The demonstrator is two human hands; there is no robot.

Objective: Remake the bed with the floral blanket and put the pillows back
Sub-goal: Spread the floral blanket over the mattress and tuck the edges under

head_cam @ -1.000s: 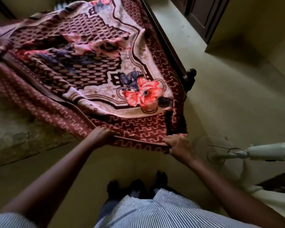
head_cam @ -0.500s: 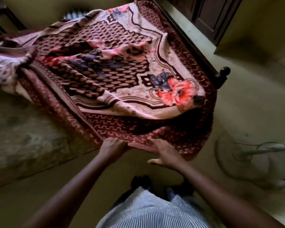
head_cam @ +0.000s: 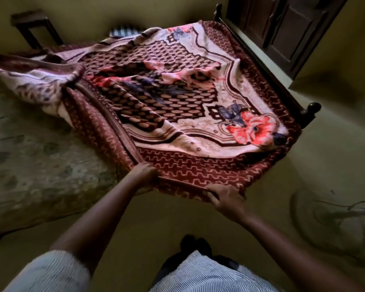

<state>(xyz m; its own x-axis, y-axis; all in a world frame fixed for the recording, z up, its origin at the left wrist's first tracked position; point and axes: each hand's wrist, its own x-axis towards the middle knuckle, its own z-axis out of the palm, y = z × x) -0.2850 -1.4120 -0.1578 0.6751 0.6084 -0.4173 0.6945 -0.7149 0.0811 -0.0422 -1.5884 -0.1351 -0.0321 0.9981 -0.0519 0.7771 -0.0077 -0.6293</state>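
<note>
The floral blanket (head_cam: pixel 177 106), maroon-bordered with red and blue flowers on cream, lies rumpled over the right part of the bed. Its left portion is folded back in a bunch, so the patterned mattress (head_cam: pixel 34 165) shows bare on the left. My left hand (head_cam: pixel 142 172) grips the blanket's near hem at the fold corner. My right hand (head_cam: pixel 226 199) grips the same hem farther right, fingers curled over the edge. A striped pillow (head_cam: pixel 124 31) peeks out behind the blanket at the far end.
The dark wooden bed frame post (head_cam: pixel 311 109) stands at the bed's right corner. A dark wooden door or cabinet (head_cam: pixel 282 30) is at the top right. A standing fan's base (head_cam: pixel 333 218) sits on the floor at right. A small dark table (head_cam: pixel 33 28) stands at far left.
Both hands have shifted along the hem and spread apart again, the right hand now gripping it. The blanket's near edge has settled lower over the bed's end.
</note>
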